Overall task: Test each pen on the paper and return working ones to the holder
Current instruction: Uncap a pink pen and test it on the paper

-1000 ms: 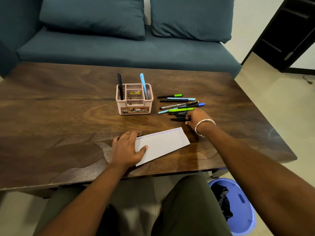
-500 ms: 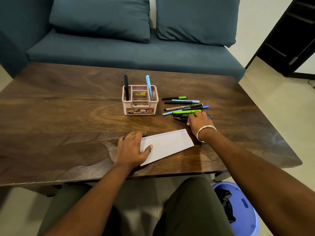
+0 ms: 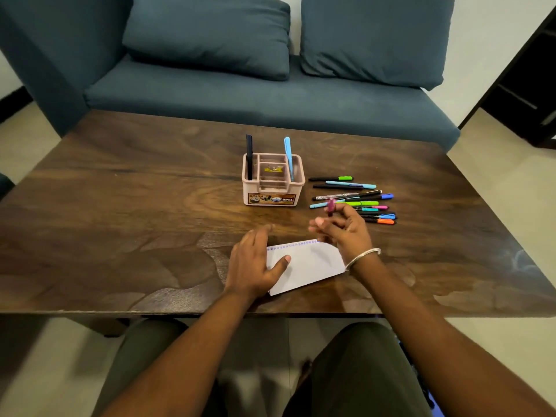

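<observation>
The person's left hand lies flat, fingers straight, on the left end of the white sheet of paper, which sits close to the near edge of the dark brown wooden table. The right hand is lifted above the paper's far right corner, its fingers curled round a pen with a magenta cap; the blur hides just how they grip. Beyond the paper stands the pale pink plastic pen holder, with a black pen upright in its left slot and a light blue pen leaning in its right one. Just right of the holder, a loose row of coloured pens lies flat, well inside the table's right edge. The table's left half is bare wood. A teal sofa runs along the far edge.
</observation>
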